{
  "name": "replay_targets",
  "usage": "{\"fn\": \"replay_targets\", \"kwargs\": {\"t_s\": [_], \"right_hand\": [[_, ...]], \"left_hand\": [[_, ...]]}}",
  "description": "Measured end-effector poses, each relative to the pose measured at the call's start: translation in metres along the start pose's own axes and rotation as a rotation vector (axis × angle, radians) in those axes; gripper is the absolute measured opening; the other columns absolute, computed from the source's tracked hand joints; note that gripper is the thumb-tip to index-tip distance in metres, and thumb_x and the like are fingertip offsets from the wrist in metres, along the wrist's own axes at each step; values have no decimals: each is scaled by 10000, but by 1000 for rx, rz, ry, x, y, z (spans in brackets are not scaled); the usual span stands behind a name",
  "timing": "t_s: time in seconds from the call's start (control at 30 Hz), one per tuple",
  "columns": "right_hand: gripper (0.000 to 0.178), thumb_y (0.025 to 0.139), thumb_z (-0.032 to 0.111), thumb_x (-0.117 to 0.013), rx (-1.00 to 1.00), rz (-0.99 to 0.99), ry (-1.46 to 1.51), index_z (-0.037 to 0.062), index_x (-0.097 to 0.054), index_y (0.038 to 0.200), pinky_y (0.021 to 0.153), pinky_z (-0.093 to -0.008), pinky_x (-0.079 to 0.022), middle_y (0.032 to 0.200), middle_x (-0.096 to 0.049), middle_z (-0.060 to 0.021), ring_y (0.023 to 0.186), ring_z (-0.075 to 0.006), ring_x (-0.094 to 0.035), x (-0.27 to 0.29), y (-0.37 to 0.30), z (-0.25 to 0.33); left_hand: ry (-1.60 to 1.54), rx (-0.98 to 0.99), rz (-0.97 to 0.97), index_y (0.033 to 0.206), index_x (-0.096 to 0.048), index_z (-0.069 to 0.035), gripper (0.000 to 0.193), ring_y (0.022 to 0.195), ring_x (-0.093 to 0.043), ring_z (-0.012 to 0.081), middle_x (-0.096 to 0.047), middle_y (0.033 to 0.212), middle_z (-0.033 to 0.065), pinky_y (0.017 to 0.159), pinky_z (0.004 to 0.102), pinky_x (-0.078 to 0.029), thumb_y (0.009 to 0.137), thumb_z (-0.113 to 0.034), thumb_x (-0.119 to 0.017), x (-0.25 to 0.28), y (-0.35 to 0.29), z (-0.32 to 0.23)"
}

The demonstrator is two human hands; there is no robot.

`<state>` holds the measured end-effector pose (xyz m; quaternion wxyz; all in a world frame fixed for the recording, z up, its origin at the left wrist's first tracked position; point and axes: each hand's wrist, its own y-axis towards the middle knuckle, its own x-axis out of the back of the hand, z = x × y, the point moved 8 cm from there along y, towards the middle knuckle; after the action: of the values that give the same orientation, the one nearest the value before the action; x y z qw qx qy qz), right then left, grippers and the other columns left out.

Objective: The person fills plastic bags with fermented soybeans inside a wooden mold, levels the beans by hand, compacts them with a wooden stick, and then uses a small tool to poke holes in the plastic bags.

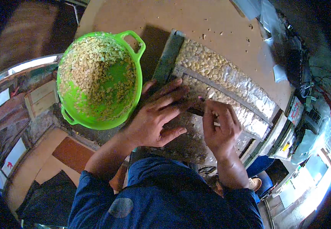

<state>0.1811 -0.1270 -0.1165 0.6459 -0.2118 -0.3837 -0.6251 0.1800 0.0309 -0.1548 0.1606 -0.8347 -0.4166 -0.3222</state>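
A wooden frame [167, 59] lies at a slant on the table, divided by a long bar [218, 89]. In its far strip, pale flat flakes [207, 57] are packed under or beside a shiny, film-like surface; more flakes show in the nearer strip. My left hand [156, 112] rests over the frame's left part with fingers spread. Right of it, my right hand [222, 124] is over the nearer strip, its thumb and fingers pinched together. Whatever they pinch is too small to name. Left of my left hand stands a bright green two-handled basin [138, 63], partly filled with loose flakes [93, 53].
Stray flakes and crumbs [203, 36] dot the brown tabletop [165, 15] beyond the frame. Clear plastic bags [266, 19] lie at the far right edge, with more plastic [314, 141] lower right. A dark cloth [49, 198] lies at the lower left.
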Motion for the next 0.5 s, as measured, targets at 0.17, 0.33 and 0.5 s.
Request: {"fn": "replay_targets", "kwargs": {"t_s": [0.17,0.33,0.5], "right_hand": [[292,748,-18,-720,-22,39,29,61,-704,1029,640,-379,-541,919,-712,-116,726,-277,-654,-6,-13,0],[334,725,24,-736,56,82,-19,74,-706,1054,663,-403,-542,936,-701,-110,771,-286,-659,-13,-15,4],[334,721,31,-749,110,98,-37,69,-708,1051,664,-392,-550,935,-704,-108,780,-280,-667,-14,-14,8]], "left_hand": [[-45,7,-15,1337,-599,-156,579,1472,-328,307,-485,1489,101,1157,611,-138,835,-427,-697,2,1,2],[-55,12,-17,1313,-599,-124,571,1469,-332,311,-484,1493,109,1156,611,-144,830,-411,-699,4,1,1],[-73,10,-27,1240,-612,-77,527,1465,-340,317,-486,1490,114,1157,613,-147,831,-398,-696,3,1,3]]}}
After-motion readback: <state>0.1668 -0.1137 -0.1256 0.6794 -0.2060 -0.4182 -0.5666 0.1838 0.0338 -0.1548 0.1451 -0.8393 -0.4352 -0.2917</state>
